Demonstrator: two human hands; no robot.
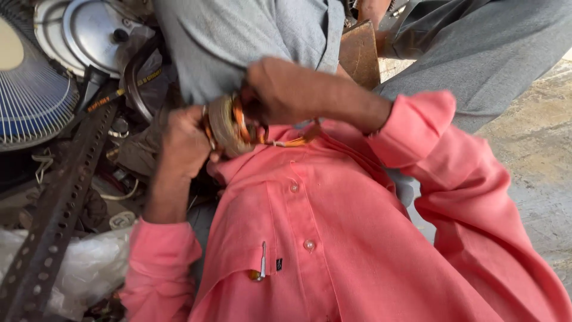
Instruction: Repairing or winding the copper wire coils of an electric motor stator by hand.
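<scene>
two hands (185, 143) (280, 89), one round wound coil (229, 125), one fan (30, 89), one slotted metal bar (59, 203), one pink shirt (333, 238)

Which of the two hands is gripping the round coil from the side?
The left hand: it clasps the round coil at its left edge, while the right hand comes over the top onto its orange wires.

Head-worn view, steeply downward, close

And here's the wearer in a coral-pink button-up shirt (333, 238), pale round buttons down the placket, a chest pocket with a small dark tag and a pen clip poking out, long sleeves pushed up to bunched cuffs, fabric creased throughout.
</scene>
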